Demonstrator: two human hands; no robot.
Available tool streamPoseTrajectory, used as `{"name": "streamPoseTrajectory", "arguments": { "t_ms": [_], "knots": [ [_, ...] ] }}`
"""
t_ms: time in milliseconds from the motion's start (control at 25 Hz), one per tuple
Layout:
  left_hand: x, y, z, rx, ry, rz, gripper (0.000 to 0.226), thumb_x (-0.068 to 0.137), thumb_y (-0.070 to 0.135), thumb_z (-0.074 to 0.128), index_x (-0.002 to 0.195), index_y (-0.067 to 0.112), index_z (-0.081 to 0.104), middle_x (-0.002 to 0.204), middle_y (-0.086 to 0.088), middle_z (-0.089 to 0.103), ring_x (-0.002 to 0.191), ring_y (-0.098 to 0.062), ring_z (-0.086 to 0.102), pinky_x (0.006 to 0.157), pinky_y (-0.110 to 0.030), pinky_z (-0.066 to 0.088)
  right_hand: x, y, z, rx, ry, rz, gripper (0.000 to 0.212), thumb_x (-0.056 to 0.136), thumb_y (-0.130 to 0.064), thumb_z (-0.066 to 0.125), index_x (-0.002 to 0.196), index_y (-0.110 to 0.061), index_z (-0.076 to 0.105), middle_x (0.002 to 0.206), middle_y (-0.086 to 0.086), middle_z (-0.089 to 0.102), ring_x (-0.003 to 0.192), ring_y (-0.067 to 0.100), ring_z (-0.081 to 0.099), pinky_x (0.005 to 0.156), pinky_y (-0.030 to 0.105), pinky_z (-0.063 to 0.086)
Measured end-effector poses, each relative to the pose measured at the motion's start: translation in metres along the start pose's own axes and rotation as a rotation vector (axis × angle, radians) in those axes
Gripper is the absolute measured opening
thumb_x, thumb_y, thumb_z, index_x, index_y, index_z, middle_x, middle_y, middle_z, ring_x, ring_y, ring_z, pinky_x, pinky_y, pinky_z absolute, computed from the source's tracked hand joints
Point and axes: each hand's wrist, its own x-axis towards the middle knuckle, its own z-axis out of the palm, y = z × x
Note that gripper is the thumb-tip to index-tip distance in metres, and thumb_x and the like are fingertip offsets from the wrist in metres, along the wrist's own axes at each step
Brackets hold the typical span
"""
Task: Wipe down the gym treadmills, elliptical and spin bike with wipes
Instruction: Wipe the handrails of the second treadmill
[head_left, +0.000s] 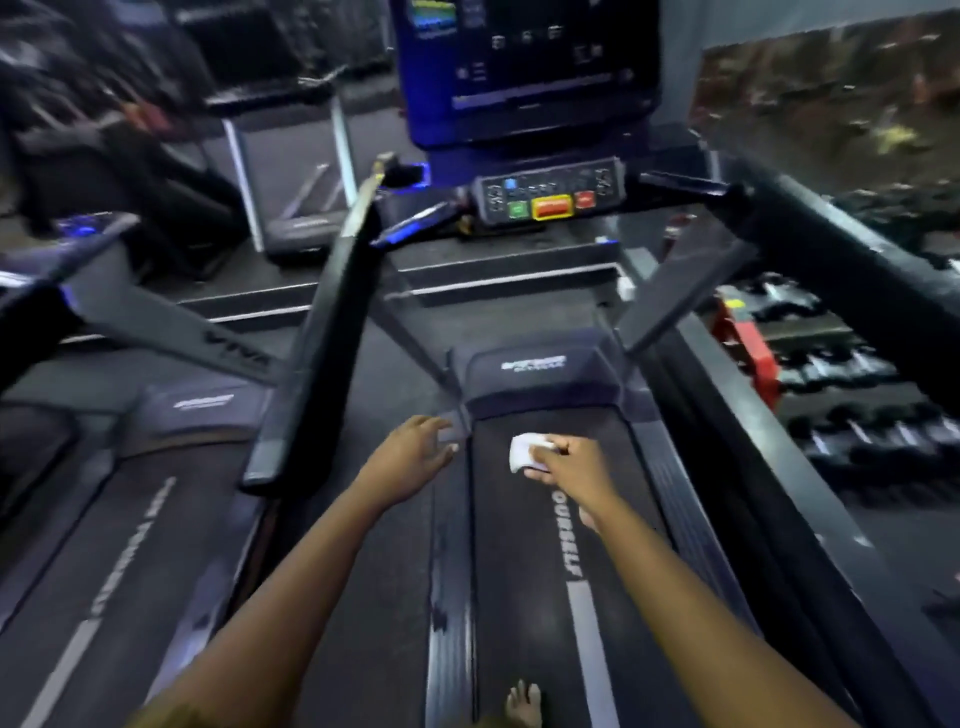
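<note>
Bottom centre of the frame: a bare foot (524, 701) stands on the dark belt (519, 597) of the treadmill (691, 467), beside the white lettering printed along the belt. Two bare forearms reach up the frame from the lower edge.

Centre: the left hand (415, 452) lies with its fingers loosely spread and holds nothing. It sits over the left side rail (452, 597), near the front end of the belt; whether it touches the rail cannot be told. The right hand (566, 462) pinches a folded white wipe (522, 451) between thumb and fingers. The wipe lies over the front part of the belt, just below the motor cover (540, 374); motion blur hides whether it presses on the belt.

Centre left: a black handrail (322, 332) slopes up toward the console.

Upper centre: a control panel (550, 200) carries green, yellow-framed and red buttons, with a dark console screen (524, 67) above it.

Left edge: a second treadmill (104, 545) runs parallel. Upper left: a third machine (291, 171) stands farther off.

Right edge: rows of dumbbells (831, 374) rest on a rack, blurred.
</note>
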Motion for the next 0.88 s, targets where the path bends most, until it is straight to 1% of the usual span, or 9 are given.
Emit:
{"name": "streamPoseTrajectory", "arguments": {
  "t_ms": [80, 160, 320, 480, 600, 640, 720, 760, 880],
  "knots": [
    [0.007, -0.022, -0.022, 0.027, 0.099, -0.055, 0.05, 0.09, 0.039, 0.055, 0.129, 0.008, 0.055, 0.13, -0.014, 0.054, 0.121, -0.03, 0.051, 0.104, -0.029, 0.033, 0.029, -0.015, 0.033, 0.007, -0.103, -0.023, 0.022, 0.086, 0.009, 0.051, 0.101, 0.004, 0.067, 0.087, 0.008, 0.065, 0.066, 0.01, 0.063, 0.06, 0.018, 0.055],
    [0.016, -0.038, -0.041, 0.057, 0.214, -0.06, 0.058, 0.085, 0.049, 0.051, 0.129, 0.011, 0.056, 0.132, -0.013, 0.052, 0.121, -0.03, 0.051, 0.107, -0.036, 0.036, 0.052, -0.028, 0.06, 0.0, -0.168, -0.05, 0.023, 0.088, 0.007, 0.05, 0.102, 0.002, 0.067, 0.088, 0.01, 0.066, 0.072, 0.016, 0.064, 0.058, 0.016, 0.054],
    [0.061, -0.077, -0.091, 0.11, 0.429, -0.148, 0.053, 0.091, 0.029, 0.06, 0.139, 0.013, 0.045, 0.141, -0.01, 0.043, 0.129, -0.028, 0.042, 0.11, -0.038, 0.029, 0.112, -0.059, 0.114, 0.041, -0.247, -0.066, 0.028, 0.091, 0.005, 0.049, 0.114, -0.002, 0.063, 0.102, 0.012, 0.066, 0.065, 0.008, 0.065, 0.056, 0.013, 0.052],
    [0.116, -0.116, -0.123, 0.088, 0.382, -0.302, 0.063, 0.094, 0.035, 0.054, 0.147, 0.014, 0.027, 0.149, -0.014, 0.031, 0.136, -0.03, 0.033, 0.112, -0.037, 0.025, 0.176, -0.087, 0.162, 0.117, -0.245, -0.059, 0.03, 0.091, 0.004, 0.048, 0.117, -0.003, 0.062, 0.11, 0.01, 0.063, 0.069, 0.012, 0.065, 0.059, 0.014, 0.053],
    [0.143, -0.13, -0.118, 0.055, 0.279, -0.387, 0.069, 0.094, 0.041, 0.05, 0.15, 0.018, 0.016, 0.152, -0.013, 0.024, 0.139, -0.028, 0.027, 0.112, -0.036, 0.023, 0.219, -0.101, 0.196, 0.079, -0.257, -0.064, 0.03, 0.089, -0.003, 0.055, 0.119, -0.004, 0.061, 0.096, 0.0, 0.067, 0.076, 0.014, 0.063, 0.07, 0.02, 0.056],
    [0.15, -0.133, -0.115, 0.048, 0.261, -0.402, 0.07, 0.094, 0.042, 0.049, 0.151, 0.02, 0.013, 0.153, -0.013, 0.022, 0.141, -0.027, 0.025, 0.113, -0.036, 0.023, 0.235, -0.109, 0.208, 0.054, -0.261, -0.092, 0.031, 0.089, -0.006, 0.057, 0.119, -0.004, 0.061, 0.096, 0.0, 0.068, 0.077, 0.012, 0.063, 0.074, 0.023, 0.056],
    [0.156, -0.137, -0.111, 0.049, 0.251, -0.453, 0.071, 0.094, 0.047, 0.046, 0.151, 0.025, 0.009, 0.156, -0.01, 0.015, 0.142, -0.025, 0.023, 0.112, -0.037, 0.025, 0.263, -0.131, 0.234, -0.022, -0.258, -0.197, 0.028, 0.089, -0.008, 0.057, 0.116, -0.008, 0.065, 0.105, 0.005, 0.069, 0.081, 0.014, 0.063, 0.083, 0.033, 0.054],
    [0.157, -0.138, -0.107, 0.068, 0.259, -0.485, 0.071, 0.094, 0.05, 0.044, 0.151, 0.029, 0.008, 0.157, -0.007, 0.013, 0.141, -0.025, 0.024, 0.11, -0.038, 0.028, 0.279, -0.143, 0.248, -0.14, -0.239, -0.297, 0.026, 0.089, -0.01, 0.056, 0.112, -0.01, 0.067, 0.106, 0.009, 0.069, 0.085, 0.018, 0.065, 0.086, 0.037, 0.052],
    [0.155, -0.133, -0.101, 0.143, 0.287, -0.523, 0.069, 0.094, 0.056, 0.039, 0.15, 0.034, 0.005, 0.158, 0.002, 0.01, 0.14, -0.021, 0.027, 0.103, -0.036, 0.036, 0.327, -0.171, 0.283, -0.493, -0.198, -0.667, 0.026, 0.087, -0.005, 0.054, 0.108, -0.006, 0.069, 0.108, 0.017, 0.067, 0.101, 0.032, 0.063, 0.086, 0.035, 0.045]
  ]
}}
